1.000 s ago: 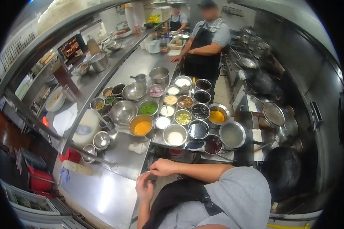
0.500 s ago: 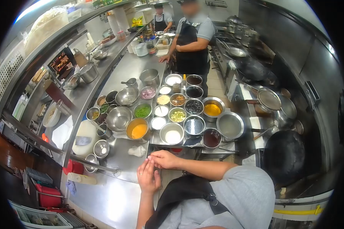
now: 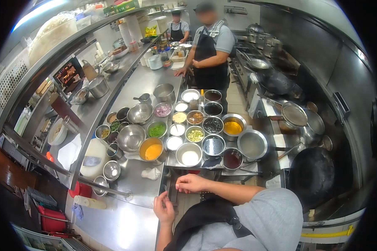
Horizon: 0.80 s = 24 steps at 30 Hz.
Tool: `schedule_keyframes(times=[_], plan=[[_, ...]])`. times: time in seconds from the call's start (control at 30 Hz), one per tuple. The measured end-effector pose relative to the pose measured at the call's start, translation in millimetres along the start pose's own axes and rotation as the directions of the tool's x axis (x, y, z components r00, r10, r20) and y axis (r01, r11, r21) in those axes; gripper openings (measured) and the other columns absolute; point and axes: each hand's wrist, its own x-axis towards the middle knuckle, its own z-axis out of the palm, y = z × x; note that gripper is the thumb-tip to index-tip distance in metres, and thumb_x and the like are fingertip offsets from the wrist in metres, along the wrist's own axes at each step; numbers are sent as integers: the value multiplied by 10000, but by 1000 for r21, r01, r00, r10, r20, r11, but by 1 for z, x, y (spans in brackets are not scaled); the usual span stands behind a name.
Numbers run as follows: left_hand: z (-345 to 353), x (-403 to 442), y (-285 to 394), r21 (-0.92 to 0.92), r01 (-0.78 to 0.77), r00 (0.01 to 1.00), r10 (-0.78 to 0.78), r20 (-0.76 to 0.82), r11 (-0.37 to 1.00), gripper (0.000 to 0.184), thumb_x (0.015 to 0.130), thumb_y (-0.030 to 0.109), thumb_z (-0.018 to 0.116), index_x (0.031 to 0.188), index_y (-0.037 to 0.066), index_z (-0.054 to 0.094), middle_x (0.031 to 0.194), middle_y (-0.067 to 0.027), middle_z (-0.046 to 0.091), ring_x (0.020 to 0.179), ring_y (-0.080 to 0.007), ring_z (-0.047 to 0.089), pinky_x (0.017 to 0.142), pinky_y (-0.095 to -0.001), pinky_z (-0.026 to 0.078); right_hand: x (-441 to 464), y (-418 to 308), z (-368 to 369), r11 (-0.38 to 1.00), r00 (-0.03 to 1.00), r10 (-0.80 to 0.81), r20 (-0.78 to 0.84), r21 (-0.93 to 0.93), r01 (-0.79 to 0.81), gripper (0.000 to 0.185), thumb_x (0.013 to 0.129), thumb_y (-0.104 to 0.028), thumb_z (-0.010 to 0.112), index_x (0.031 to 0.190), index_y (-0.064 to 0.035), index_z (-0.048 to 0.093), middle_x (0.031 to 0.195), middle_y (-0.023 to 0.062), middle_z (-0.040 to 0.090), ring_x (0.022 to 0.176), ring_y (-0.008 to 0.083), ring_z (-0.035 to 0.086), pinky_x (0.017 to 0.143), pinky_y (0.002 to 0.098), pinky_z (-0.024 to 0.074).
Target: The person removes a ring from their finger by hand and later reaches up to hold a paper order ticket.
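My left hand (image 3: 164, 208) is raised over the front edge of the steel counter (image 3: 125, 217), fingers half bent and apart, nothing seen in it. My right hand (image 3: 191, 183) hovers a little farther off and to the right, below the row of pans. Its fingers are curled in, and no object shows in them. A small gap separates the two hands. Nearest to them lie a crumpled white cloth (image 3: 151, 173), a pot of orange liquid (image 3: 152, 150) and a pan with a white substance (image 3: 189, 155). A pan of dark red liquid (image 3: 232, 159) stands beyond my right forearm.
Several metal pans hold chopped greens (image 3: 156, 131), red onion (image 3: 163, 110) and sauces. A large steel bowl (image 3: 131, 138) stands left. To the right are a black wok (image 3: 312, 171) and a strainer (image 3: 294, 114). A co-worker (image 3: 211, 54) leans at the counter; another person (image 3: 178, 29) stands behind.
My hands, fingertips together before, have come apart. The right one moved right and slightly down; the left one moved down and a little right.
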Motion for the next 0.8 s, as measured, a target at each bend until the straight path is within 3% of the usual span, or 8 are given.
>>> schedule_keyframes(times=[0.23,0.33,0.4,0.43,0.47,0.53,0.67,0.8], plan=[[-7,23,20,-175,104,994,-97,50,979,299,955,-18,546,1234,-19,653,931,-64,550,825,-131,517,739,-254,439,9,-12,3,995,993,-101,63,18,100,234,1021,-257,554,979,-54,660,816,-13,651,662,55,571,603,225,484],[-7,28,21,-246,124,992,-113,60,961,395,939,-43,517,1322,-2,606,1038,-92,591,931,-161,575,822,-275,476,7,-24,9,994,993,-104,55,35,102,242,1024,-262,553,972,-49,657,814,-10,649,664,60,572,608,227,484],[-6,36,33,-462,100,993,-115,-5,881,460,933,-42,520,1393,-26,534,1193,-128,581,1110,-196,573,979,-319,449,9,-25,13,993,994,-98,56,76,94,264,1035,-274,539,966,-46,655,811,-6,645,662,63,571,606,230,480],[-7,43,40,-414,-10,999,-7,-40,910,510,911,-55,523,1419,-46,489,1384,-164,514,1254,-259,532,1094,-379,372,9,-26,14,991,993,-99,66,93,93,278,1040,-282,528,965,-46,655,810,-4,644,661,64,569,605,232,479],[-10,42,41,-415,-7,999,-11,-42,910,510,911,-55,523,1419,-46,489,1384,-164,514,1254,-259,532,1094,-379,372,9,-27,14,990,992,-101,77,110,92,291,1046,-289,518,965,-46,656,810,-3,644,659,66,568,604,233,477],[-15,44,40,-45,-107,994,107,13,993,542,896,-7,558,1430,-36,474,1423,-182,519,1286,-327,519,1112,-415,356,8,-32,14,988,990,-111,84,115,101,350,1059,-335,485,965,-43,656,808,4,643,656,72,570,597,237,476],[-24,44,32,153,-271,960,254,118,950,553,872,15,577,1416,-31,485,1350,-191,579,1269,-365,528,1099,-469,358,14,-36,13,951,991,-124,46,292,106,438,1067,-410,445,963,-41,659,823,28,641,659,87,584,605,240,481],[-24,60,47,318,-462,887,423,188,828,486,834,36,602,1318,-10,570,1276,-155,636,1228,-377,558,1030,-534,392,20,-51,18,902,950,-313,11,317,294,291,1050,-294,517,1004,-34,640,828,31,640,609,74,581,549,232,478]])
